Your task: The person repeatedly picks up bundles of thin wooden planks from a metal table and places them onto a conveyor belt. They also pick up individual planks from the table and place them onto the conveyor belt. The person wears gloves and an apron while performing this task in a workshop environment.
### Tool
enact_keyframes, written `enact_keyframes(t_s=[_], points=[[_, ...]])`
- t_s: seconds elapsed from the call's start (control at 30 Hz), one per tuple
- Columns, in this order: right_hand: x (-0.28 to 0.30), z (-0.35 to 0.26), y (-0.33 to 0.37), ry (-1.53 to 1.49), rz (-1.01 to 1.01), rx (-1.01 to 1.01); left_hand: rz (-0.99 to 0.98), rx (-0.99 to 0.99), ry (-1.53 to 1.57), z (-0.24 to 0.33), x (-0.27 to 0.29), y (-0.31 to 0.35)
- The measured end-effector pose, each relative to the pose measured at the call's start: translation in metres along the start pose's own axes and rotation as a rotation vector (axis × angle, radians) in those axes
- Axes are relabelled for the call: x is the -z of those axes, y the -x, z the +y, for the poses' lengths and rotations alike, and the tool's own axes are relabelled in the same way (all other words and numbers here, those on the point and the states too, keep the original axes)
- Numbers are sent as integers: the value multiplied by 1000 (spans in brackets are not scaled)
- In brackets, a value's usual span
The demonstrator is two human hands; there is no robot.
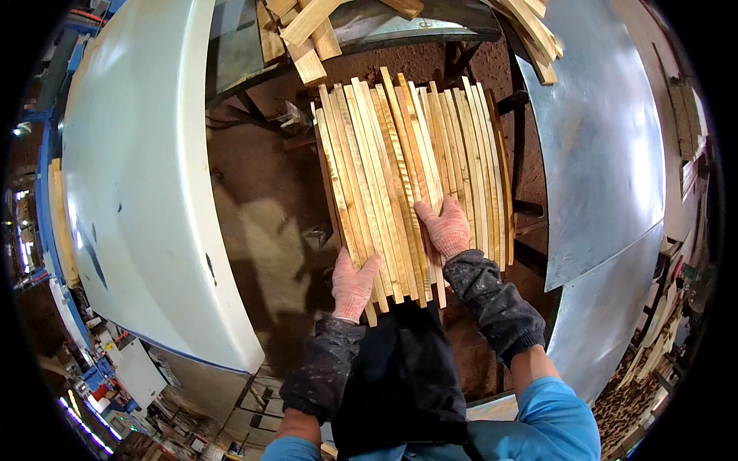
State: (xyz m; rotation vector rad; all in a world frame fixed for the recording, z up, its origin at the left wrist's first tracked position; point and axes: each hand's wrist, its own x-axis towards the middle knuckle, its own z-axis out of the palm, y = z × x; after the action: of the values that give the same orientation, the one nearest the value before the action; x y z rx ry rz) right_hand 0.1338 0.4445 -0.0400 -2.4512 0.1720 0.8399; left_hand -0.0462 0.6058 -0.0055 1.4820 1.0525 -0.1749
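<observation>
wood slats [407, 177] fan out ahead; left hand [352, 286] grips bundle's near-left edge, right hand [443, 227] lies flat, open, on top.

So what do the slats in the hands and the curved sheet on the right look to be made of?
The slats: bare, unfinished pale wood, going by the visible grain and yellow-brown streaks. The curved sheet: probably thin metal, grey with a dull sheen and faint reflections.

a large white curved panel [138, 177] occupies the left. a grey metal sheet [600, 146] stands on the right. loose wooden offcuts [304, 38] lie at top, above brown sawdust-covered floor [261, 223].
</observation>
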Motion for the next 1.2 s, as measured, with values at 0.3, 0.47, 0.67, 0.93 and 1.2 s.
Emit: enact_keyframes(t_s=[0.3,0.47,0.67,0.93,1.2], points=[[58,-8,69,-365,-72,-14,-280,-10,477,39,1,68],[54,69,103,-676,12,143,-330,-55,382,48,2,119],[109,58,170,-593,168,179,-445,-90,372,44,14,164],[123,-45,258,-526,358,509,-484,-462,287,77,134,194],[-47,-265,429,-706,177,840,-255,-810,390,51,444,262]])
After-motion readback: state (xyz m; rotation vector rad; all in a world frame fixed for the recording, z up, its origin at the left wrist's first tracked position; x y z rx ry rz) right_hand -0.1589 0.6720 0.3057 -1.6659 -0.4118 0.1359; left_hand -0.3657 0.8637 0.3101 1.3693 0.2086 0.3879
